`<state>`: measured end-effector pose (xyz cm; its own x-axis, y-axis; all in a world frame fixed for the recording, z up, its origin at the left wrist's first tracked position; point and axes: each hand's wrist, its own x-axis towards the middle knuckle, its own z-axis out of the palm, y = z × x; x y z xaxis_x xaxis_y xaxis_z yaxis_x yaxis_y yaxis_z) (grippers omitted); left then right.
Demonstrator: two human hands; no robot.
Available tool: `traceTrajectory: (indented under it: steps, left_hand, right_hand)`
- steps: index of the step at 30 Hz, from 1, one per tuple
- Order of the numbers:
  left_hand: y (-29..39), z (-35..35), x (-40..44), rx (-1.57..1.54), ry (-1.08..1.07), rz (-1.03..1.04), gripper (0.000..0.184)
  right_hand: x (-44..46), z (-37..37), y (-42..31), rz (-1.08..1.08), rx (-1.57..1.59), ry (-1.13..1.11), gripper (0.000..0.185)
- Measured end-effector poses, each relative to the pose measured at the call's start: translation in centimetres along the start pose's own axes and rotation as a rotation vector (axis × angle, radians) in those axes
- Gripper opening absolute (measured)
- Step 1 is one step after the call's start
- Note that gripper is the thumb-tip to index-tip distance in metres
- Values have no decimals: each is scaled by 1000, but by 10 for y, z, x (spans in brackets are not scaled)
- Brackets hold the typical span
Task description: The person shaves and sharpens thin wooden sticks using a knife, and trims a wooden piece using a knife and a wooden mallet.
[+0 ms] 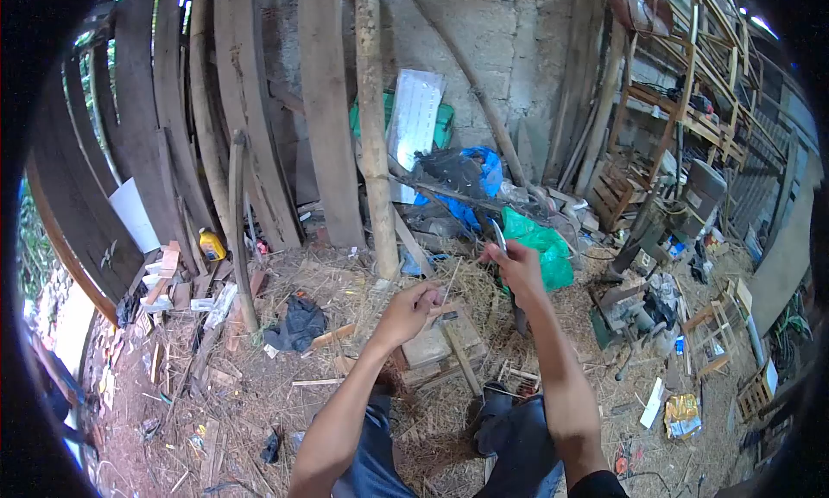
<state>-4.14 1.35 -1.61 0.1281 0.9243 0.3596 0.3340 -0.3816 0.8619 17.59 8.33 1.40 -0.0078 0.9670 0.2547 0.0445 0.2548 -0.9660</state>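
Note:
My left hand [413, 312] is closed in a pinch on a thin light stick [452, 280], which points upward from the fingers. To the right and a little higher, my right hand [518, 271] grips a knife [498, 236] with its pale blade pointing up. The two hands are apart. Below them a wooden block [440, 347] stands on the straw-covered ground between my legs, with a hammer-like tool [462, 353] lying across it. The knife's handle is mostly hidden in my right fingers.
A green plastic bag [540, 252] lies beyond my right hand. A bamboo post [373, 135] rises ahead. At the left are a yellow bottle [211, 244] and a dark cloth [298, 323]. Scrap and a gold wrapper [682, 416] lie at the right.

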Motion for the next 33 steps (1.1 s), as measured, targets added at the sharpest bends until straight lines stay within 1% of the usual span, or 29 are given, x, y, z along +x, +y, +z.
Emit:
traceTrajectory:
  steps: [1,2,3,4,5,6,7,8,9,11,12,13,14,15,16,17,19,20,21,22,24,26,29,30,32,33]
  left_hand:
    - [-3,-5,0,81,-20,0,19]
    - [-6,-8,-2,156,-48,-6,19]
    - [-5,-10,-4,150,-44,-22,19]
    - [-4,-12,-5,204,-44,-20,18]
    - [-1,-13,-5,259,-45,-16,18]
    - [2,-10,-5,256,-43,-25,18]
    - [6,-5,-5,129,-29,-26,18]
    - [10,0,-4,3,-15,-26,17]
    - [14,5,-5,4,-14,-31,17]
    - [22,13,-5,-353,-40,-123,18]
    - [27,14,-6,-356,-43,-126,18]
    - [34,15,-7,-428,-20,-168,18]
    - [40,16,-8,-499,1,-208,18]
    - [43,16,-8,-500,-4,-209,18]
    - [46,16,-9,-495,13,-207,18]
    - [48,16,-10,-490,31,-206,18]
    - [52,17,-12,-483,45,-219,18]
    - [52,19,-12,-479,60,-232,17]
    - [51,20,-12,-479,54,-236,17]
    - [50,21,-12,-448,64,-204,18]
    - [52,22,-12,-416,72,-177,18]
    - [57,22,-12,-296,149,-82,14]
    - [56,21,-12,-286,115,-108,13]
    - [54,21,-12,-287,112,-108,13]
    - [48,21,-11,-424,66,-199,13]
    - [45,21,-10,-426,69,-199,13]
  right_hand:
    - [0,3,0,-1,5,-16,22]
    - [-2,3,2,65,-3,-14,22]
    - [-5,1,6,137,-17,-9,22]
    - [-5,0,13,126,-73,-39,23]
    - [-5,0,18,131,-80,-47,23]
    - [-10,4,16,171,-45,-114,24]
    - [-13,8,14,210,-8,-180,25]
    - [-15,10,13,164,-63,-249,26]
    - [-19,13,8,168,-62,-253,26]
    - [-28,20,-8,96,-19,-293,27]
    - [-32,20,-16,118,123,-309,27]
    - [-36,17,-28,121,123,-303,27]
    - [-41,14,-41,142,254,-282,26]
    - [-43,11,-47,161,386,-261,26]
    - [-43,6,-45,112,360,-285,27]
    - [-45,6,-46,113,361,-283,27]
    - [-50,8,-53,78,218,-282,25]
    - [-52,11,-53,82,217,-278,25]
    - [-54,15,-54,100,212,-332,23]
    - [-55,16,-54,116,207,-385,22]
    - [-52,15,-51,141,247,-395,19]
    - [-48,14,-46,174,303,-395,15]
    - [-40,10,-39,169,328,-331,15]
    - [-38,8,-39,217,355,-342,15]
    - [-40,11,-37,215,376,-357,14]
    - [-41,12,-37,216,398,-374,13]
